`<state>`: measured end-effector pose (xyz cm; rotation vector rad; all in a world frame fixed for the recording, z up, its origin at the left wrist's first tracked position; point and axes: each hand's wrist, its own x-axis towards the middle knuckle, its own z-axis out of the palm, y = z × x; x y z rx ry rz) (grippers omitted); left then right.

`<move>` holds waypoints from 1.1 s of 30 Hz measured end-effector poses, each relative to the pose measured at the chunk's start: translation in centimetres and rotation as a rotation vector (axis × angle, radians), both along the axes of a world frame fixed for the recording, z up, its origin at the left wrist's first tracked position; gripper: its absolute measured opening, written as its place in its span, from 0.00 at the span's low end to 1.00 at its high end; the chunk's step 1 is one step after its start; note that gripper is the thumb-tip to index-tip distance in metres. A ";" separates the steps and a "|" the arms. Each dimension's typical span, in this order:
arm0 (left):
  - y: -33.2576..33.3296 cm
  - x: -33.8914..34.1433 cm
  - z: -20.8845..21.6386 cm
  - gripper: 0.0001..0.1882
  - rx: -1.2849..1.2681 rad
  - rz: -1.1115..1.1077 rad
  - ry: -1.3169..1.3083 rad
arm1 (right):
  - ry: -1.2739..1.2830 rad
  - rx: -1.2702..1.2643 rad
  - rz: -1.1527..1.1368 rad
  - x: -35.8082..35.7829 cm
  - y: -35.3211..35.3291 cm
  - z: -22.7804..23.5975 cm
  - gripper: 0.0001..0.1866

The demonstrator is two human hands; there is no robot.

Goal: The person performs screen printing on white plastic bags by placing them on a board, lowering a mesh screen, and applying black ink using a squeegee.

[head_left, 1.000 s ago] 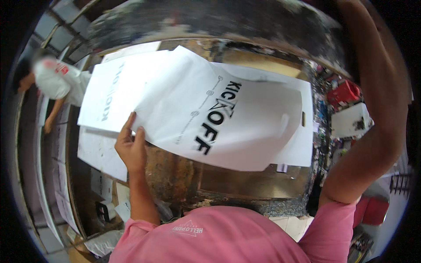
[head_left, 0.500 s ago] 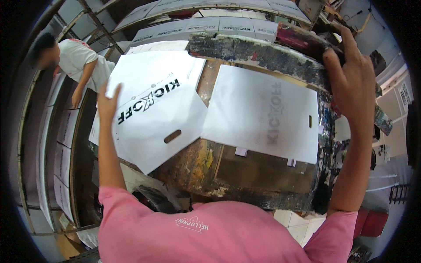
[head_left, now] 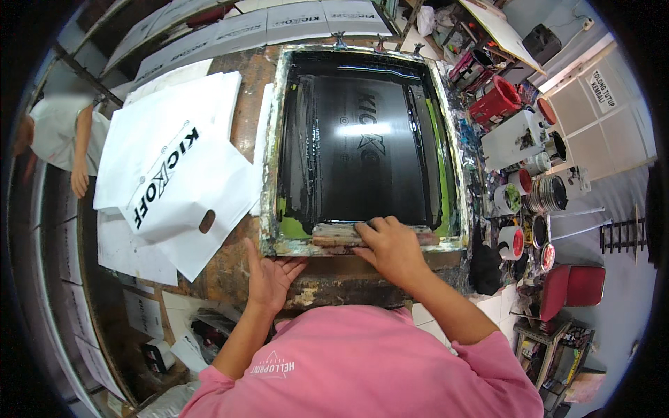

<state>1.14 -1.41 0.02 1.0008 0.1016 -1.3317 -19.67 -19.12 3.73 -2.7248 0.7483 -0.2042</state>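
Observation:
A screen-printing frame [head_left: 268, 150] lies flat on the stained worktable [head_left: 240, 136], its mesh [head_left: 348, 184] coated with wet black ink. My right hand [head_left: 394, 251] is closed around a wooden squeegee [head_left: 334, 235] at the near end of the frame. My left hand [head_left: 270, 280] is at the frame's near left corner, palm up, fingers spread and their tips at the frame's edge; nothing is in it. Left of the frame, a white bag [head_left: 198, 219] with black print and an oval handle hole lies askew on a stack of white sheets [head_left: 216, 97]. A white edge shows beside the frame; whatever is under the mesh is hidden.
Ink tubs [head_left: 512, 240] and a red bucket [head_left: 496, 99] crowd the right side. A red chair [head_left: 571, 285] stands beyond them. Racks with printed bags [head_left: 300, 24] run along the back and left. At far left another person [head_left: 66, 132] has one arm hanging down.
The raised frame has come down flat over where the white bag lay. My right hand has moved from its far edge to the squeegee. My left hand has left the printed bag for the frame's near corner.

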 end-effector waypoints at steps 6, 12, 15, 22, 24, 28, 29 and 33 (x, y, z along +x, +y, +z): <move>-0.2 -0.5 0.2 0.55 0.127 0.051 -0.063 | -0.116 -0.117 0.012 4.6 -7.7 -2.5 0.25; -1.2 -0.6 1.0 0.55 0.195 0.043 -0.097 | -0.179 -0.292 -0.011 12.2 -21.5 -5.4 0.18; -1.2 -0.8 0.9 0.55 0.194 0.076 -0.076 | -0.204 -0.400 0.003 15.7 -28.8 -5.7 0.17; 1.2 -1.0 -0.1 0.57 0.050 0.094 -0.122 | -0.086 -0.342 0.088 19.6 -36.2 -2.8 0.24; 0.3 -1.5 1.5 0.55 0.108 0.111 -0.132 | -0.138 -0.424 0.048 19.3 -35.5 -4.3 0.25; 1.0 -0.8 1.3 0.54 -0.021 0.016 -0.183 | -0.021 -0.360 0.029 15.7 -29.1 -2.3 0.23; 1.2 -0.6 1.0 0.54 -0.078 -0.007 -0.192 | -0.011 -0.343 0.037 14.4 -26.7 -1.6 0.21; 0.6 -1.0 2.4 0.57 -0.109 0.011 -0.241 | -0.027 -0.290 0.041 8.0 -15.6 0.9 0.19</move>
